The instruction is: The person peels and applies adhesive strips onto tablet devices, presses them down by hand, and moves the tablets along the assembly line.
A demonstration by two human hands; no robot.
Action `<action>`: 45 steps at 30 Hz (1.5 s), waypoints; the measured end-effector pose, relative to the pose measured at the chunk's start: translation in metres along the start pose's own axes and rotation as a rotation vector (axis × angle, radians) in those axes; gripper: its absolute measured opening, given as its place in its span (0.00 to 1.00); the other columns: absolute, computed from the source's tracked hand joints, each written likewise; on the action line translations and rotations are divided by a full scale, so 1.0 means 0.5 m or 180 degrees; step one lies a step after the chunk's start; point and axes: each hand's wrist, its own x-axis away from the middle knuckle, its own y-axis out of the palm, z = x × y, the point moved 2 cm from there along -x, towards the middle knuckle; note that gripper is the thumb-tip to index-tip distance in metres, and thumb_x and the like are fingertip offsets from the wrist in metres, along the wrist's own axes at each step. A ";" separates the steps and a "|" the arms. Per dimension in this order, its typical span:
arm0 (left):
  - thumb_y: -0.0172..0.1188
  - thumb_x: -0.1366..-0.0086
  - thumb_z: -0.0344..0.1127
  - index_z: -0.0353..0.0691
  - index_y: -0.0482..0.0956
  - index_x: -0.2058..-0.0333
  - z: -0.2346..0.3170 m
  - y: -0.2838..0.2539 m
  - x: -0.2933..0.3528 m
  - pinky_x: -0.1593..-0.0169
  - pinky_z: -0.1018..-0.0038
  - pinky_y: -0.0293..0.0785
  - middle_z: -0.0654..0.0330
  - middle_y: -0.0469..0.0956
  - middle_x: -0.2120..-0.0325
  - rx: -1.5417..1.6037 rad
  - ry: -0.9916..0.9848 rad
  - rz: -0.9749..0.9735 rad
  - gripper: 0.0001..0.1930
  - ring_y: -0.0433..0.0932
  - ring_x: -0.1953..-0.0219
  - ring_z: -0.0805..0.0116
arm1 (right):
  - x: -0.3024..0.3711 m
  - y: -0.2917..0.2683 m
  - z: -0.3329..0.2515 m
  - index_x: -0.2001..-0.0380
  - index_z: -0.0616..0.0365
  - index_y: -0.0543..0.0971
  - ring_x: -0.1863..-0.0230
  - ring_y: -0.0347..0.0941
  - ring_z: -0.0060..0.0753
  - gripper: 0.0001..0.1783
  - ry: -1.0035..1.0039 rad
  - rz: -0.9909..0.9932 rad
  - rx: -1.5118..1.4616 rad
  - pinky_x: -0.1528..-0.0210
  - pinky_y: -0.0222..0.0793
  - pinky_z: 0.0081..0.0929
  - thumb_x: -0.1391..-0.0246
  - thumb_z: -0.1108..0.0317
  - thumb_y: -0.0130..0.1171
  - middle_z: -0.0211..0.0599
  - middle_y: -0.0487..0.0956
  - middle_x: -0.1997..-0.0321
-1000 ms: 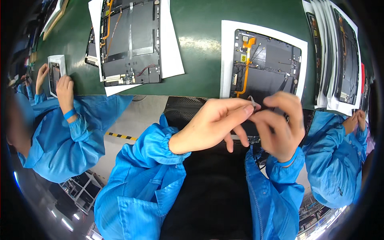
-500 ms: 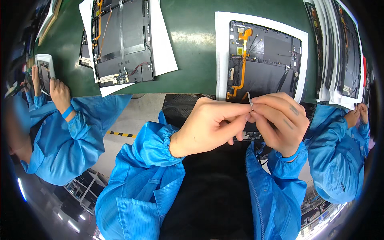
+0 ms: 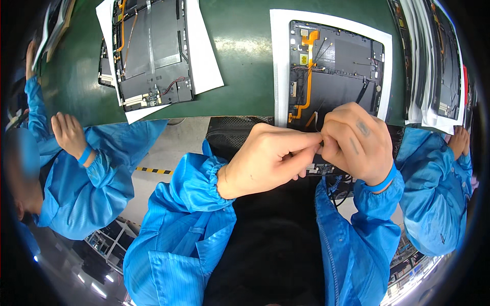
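Note:
My left hand (image 3: 273, 160) and my right hand (image 3: 357, 145) meet fingertip to fingertip just off the near edge of the bench. Both are closed in a pinch. A small thin pale strip (image 3: 316, 120) shows at the joined fingertips; the rest of it is hidden by the fingers. Beyond the hands, a black tablet back housing (image 3: 342, 56) lies on a white sheet (image 3: 280, 61), with an orange flat cable (image 3: 310, 76) and thin black wires inside. My right knuckles cover its near edge from sight.
On the green bench (image 3: 245, 66), another black housing (image 3: 155, 56) rests on white sheets at left. A stack of housings between white sheets (image 3: 429, 71) stands at right. Co-workers in blue sit on both sides, one's hand (image 3: 69, 135) at the left bench edge.
My right fingers have curled in more tightly and the hand has turned, while my left hand stays nearly still. The left co-worker no longer holds the small framed panel.

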 end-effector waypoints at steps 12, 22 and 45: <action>0.56 0.30 0.21 0.24 0.84 0.55 -0.003 0.001 -0.005 0.73 0.79 0.82 0.53 0.87 0.70 0.0370 -0.0141 -0.0025 0.10 0.85 0.77 0.74 | -0.003 -0.025 -0.002 0.67 0.64 0.82 0.70 0.81 0.41 0.16 0.0059 -0.0127 -0.0316 0.74 0.78 0.30 0.63 0.75 0.74 0.40 0.82 0.66; 0.55 0.31 0.19 0.23 0.84 0.55 0.002 0.000 -0.004 0.73 0.79 0.82 0.56 0.85 0.75 0.0085 -0.0133 -0.0178 0.11 0.85 0.77 0.73 | 0.001 -0.019 -0.006 0.69 0.66 0.81 0.71 0.81 0.40 0.18 -0.0160 -0.0136 -0.0036 0.76 0.79 0.30 0.68 0.74 0.73 0.40 0.80 0.68; 0.55 0.29 0.23 0.26 0.84 0.58 0.006 0.022 -0.016 0.75 0.79 0.80 0.58 0.82 0.79 0.0656 -0.0766 -0.0321 0.09 0.83 0.79 0.76 | 0.013 -0.036 -0.011 0.69 0.67 0.80 0.71 0.80 0.38 0.20 -0.0273 -0.0170 0.0223 0.77 0.76 0.29 0.70 0.72 0.73 0.39 0.79 0.69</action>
